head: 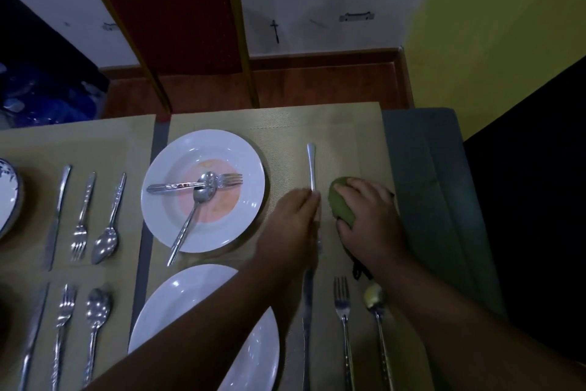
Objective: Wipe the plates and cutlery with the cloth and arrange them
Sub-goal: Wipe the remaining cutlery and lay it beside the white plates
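Observation:
A white plate (241, 153) with a pinkish centre lies on the olive placemat (348, 143), carrying a crossed fork (171, 188) and spoon (190, 219). To its right a table knife (311, 165) lies lengthwise, and my left hand (293, 222) pinches it near its middle. Beside it my right hand (374, 219) grips a folded green cloth (340, 203) resting on the mat. A second white plate (190, 295) sits nearer to me, partly hidden by my left arm. To its right lie a knife (307, 327), a fork (344, 321) and a spoon (379, 321).
On the left placemat (79, 137) two rows of knife, fork and spoon are laid out, beside a blue-patterned plate (8, 197) at the left edge. A red chair (171, 26) stands behind the table. Grey table edge (421, 168) runs along the right.

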### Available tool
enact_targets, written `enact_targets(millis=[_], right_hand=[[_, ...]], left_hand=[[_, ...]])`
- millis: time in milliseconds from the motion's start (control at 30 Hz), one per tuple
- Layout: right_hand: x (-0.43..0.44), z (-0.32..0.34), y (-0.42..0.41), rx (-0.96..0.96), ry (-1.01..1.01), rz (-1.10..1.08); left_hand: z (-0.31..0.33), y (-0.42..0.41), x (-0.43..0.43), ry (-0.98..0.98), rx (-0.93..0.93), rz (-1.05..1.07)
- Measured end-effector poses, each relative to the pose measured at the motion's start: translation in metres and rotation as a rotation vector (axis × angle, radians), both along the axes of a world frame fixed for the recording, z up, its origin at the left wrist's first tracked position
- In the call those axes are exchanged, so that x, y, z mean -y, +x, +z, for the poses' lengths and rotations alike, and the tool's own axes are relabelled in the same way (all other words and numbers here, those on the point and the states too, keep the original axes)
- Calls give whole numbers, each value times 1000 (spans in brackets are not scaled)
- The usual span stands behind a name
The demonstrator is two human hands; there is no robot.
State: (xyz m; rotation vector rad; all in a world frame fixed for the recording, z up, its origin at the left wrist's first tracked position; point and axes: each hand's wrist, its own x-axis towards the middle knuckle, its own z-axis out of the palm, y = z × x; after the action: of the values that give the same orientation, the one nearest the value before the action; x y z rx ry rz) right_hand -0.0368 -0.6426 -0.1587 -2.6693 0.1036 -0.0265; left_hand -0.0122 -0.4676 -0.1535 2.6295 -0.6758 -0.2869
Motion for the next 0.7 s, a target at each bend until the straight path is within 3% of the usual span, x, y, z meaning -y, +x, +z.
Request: enact_targets(millis=[133,467,700], right_hand=[[-1,-1,0,6,-26,2],[-6,11,-5,-23,36,11],[-16,34,-25,122,-24,71]], left_hand=[[-10,-10,-4,134,-19,-105],[-3,-10,-10,136,-34,-80],[36,-31,-29,54,154,-109]])
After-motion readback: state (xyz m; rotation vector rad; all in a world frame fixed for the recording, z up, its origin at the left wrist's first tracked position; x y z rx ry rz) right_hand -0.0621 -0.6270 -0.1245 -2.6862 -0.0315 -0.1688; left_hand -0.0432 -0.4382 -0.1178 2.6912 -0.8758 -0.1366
